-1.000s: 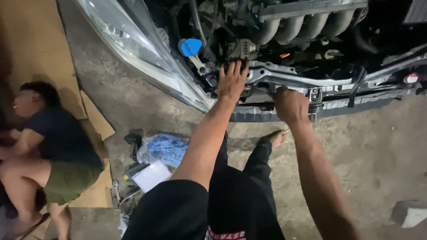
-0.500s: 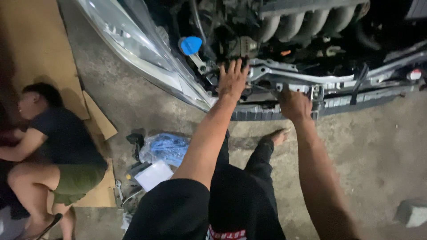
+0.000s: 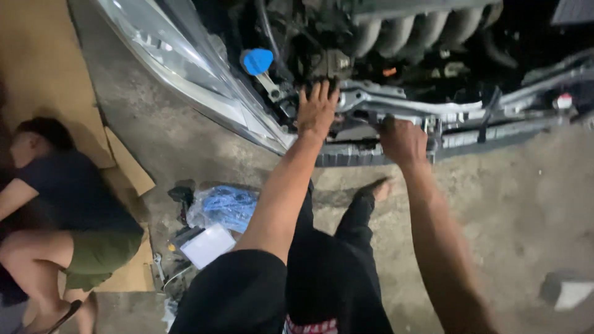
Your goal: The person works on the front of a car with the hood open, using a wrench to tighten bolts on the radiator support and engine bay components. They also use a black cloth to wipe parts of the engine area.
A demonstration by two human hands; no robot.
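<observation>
Leaning over the open front of a car with the bumper off, both bare hands are right on the metal front crossmember [image 3: 396, 105]. Left hand [image 3: 317, 111] lies flat with fingers spread on the bracket near the headlight [image 3: 179, 68], holding nothing, just pressing. Right hand [image 3: 402, 141] is curled closed around the lower edge of the grey bumper beam [image 3: 482, 136]; can't tell if there's a fastener or tool inside that grip.

Stuff I'd worry about: those stamped edges look sharp, and bare skin sliding along them could get cut. If the right hand yanks and the part lets go suddenly, knuckles go straight into the bracketry. The blue filler cap [image 3: 257, 60] and its thin neck sit just beside the left hand, easy to knock. Also, a bare foot [image 3: 377, 188] is on the concrete directly under the beam, so anything dropped lands on toes. Another person [image 3: 62, 210] is lying on cardboard [image 3: 43, 68] off to the left, well apart.
</observation>
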